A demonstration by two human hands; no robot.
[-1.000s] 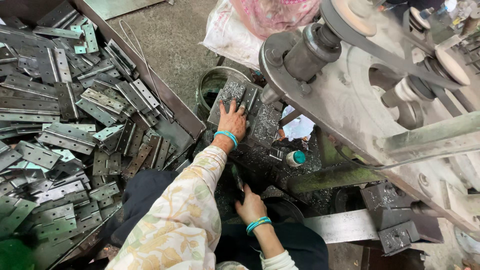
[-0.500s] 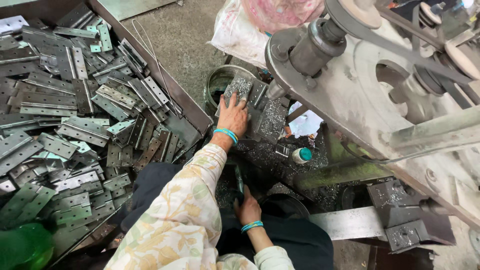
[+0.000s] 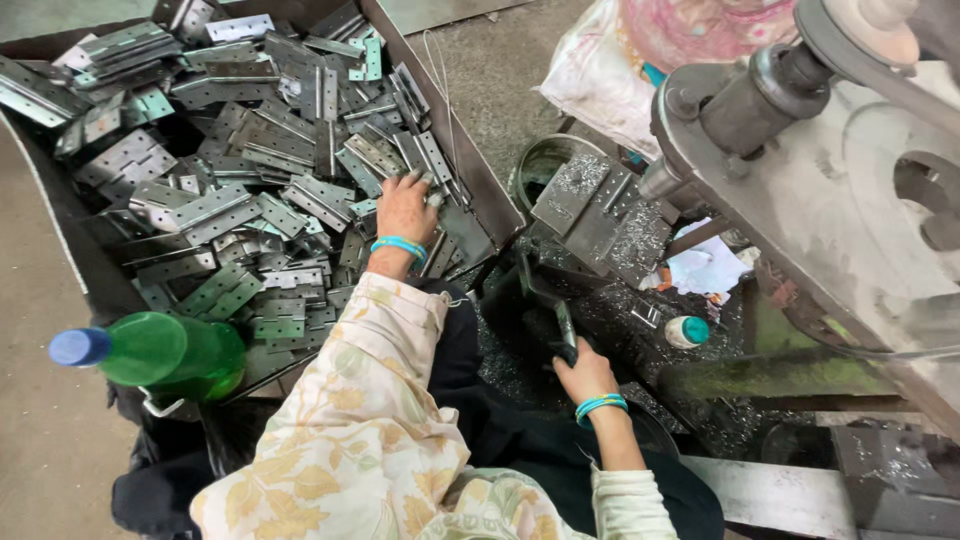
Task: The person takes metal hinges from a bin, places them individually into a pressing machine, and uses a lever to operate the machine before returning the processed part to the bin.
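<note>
Many metal hinges (image 3: 240,160) under left hand (image 3: 405,208).

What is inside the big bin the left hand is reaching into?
The bin holds a loose heap of flat metal hinge plates. The left hand rests on plates near its right wall. The heap covers the bin's floor and any lower layers.

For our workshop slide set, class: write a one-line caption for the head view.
Left hand reaches into a crate of metal hinge plates while right hand grips a lever beside the machine.
</note>
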